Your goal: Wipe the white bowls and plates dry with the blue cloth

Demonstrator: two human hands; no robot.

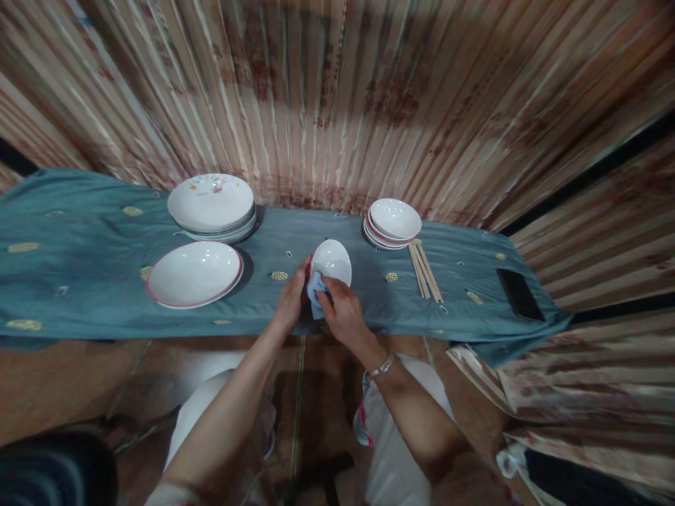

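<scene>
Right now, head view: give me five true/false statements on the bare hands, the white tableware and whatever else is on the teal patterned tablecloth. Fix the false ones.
1. The bare left hand holds the small round white bowl at its left side. True.
2. The bare right hand is empty. False: it holds a pale-blue cloth against the bowl.
3. The pale wooden chopsticks lie left of that bowl. False: the chopsticks lie right of it.
4. A flat black rectangular object lies on the teal patterned tablecloth. True.
5. The flower-printed stack of large white dishes is nearer the person than the single red-rimmed white dish. False: the stack sits behind that dish.
</scene>
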